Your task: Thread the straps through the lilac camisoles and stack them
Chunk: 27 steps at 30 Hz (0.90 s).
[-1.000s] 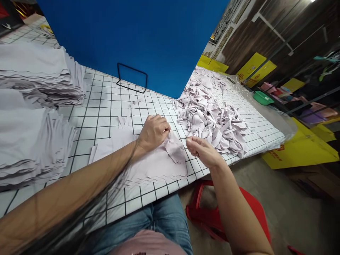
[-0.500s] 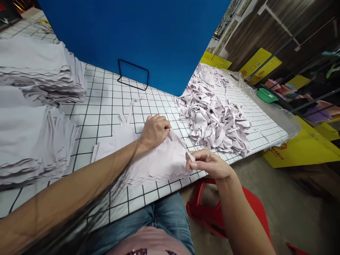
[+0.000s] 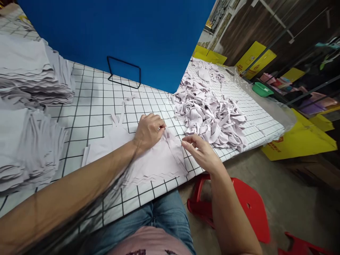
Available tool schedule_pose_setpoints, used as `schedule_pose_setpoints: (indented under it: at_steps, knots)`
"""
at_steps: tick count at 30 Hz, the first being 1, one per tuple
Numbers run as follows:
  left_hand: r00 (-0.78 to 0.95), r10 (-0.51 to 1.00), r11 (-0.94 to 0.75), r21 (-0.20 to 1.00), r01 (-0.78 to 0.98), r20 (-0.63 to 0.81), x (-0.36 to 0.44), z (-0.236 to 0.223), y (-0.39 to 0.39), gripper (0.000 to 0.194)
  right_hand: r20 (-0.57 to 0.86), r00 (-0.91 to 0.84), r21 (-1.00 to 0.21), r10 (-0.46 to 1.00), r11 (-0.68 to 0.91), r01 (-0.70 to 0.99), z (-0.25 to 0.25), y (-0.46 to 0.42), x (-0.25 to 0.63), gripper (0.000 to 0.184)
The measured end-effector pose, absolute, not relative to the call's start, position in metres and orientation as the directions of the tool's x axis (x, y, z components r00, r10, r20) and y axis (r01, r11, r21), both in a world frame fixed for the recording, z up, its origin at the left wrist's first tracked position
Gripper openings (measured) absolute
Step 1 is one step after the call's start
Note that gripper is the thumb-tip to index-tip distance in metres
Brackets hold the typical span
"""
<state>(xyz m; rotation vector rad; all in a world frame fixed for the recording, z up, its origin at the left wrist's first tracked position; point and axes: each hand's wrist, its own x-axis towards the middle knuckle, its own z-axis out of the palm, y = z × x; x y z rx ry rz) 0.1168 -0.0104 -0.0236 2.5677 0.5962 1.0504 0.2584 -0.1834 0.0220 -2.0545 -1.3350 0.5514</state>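
Pale lilac fabric pieces (image 3: 162,161) with wavy lower edges lie flat in layers near the table's front edge. My left hand (image 3: 150,131) rests on their upper part, with thumb and fingers pinched on the top edge, where a narrow strip stands loose. Just off the right edge of the fabric is my right hand (image 3: 200,150), fingers slightly bent and apart from the thumb, with nothing visible in it. Beyond my left hand, a thin fabric strip (image 3: 122,111) trails up across the grid-patterned table cover (image 3: 92,88).
Tall stacks of pale fabric (image 3: 23,138) stand at the left. A heap of crumpled fabric strips (image 3: 212,118) lies to the right. A blue panel (image 3: 119,35) with a black wire frame (image 3: 123,83) rises behind. Below the table edge is a red stool (image 3: 249,205).
My right hand has let go of the fabric's right edge and moved slightly up. The fabric corner has dropped onto the table. My left hand keeps its pinch while the view shifts slightly.
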Motion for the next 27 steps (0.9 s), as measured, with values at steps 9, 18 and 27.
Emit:
schedule_pose_setpoints:
  at_steps: [9,18,27]
  knots:
    - [0.678,0.550,-0.814,0.495,0.304,0.487,0.118,-0.024,-0.017,0.011,-0.212,0.020,-0.854,0.977,-0.195,0.482,0.012,-0.147,0.255,0.040]
    - [0.625,0.638,-0.723,0.629,0.285,0.450,0.116,-0.022,-0.009,0.012,-0.118,-0.272,-0.987,0.955,-0.084,0.134,0.013,-0.206,0.282,0.021]
    - [0.586,0.698,-0.677,0.643,0.357,0.410,0.114,-0.015,-0.011,0.013,-0.119,0.286,-0.993,0.951,-0.122,-0.009,-0.005,-0.175,0.277,0.025]
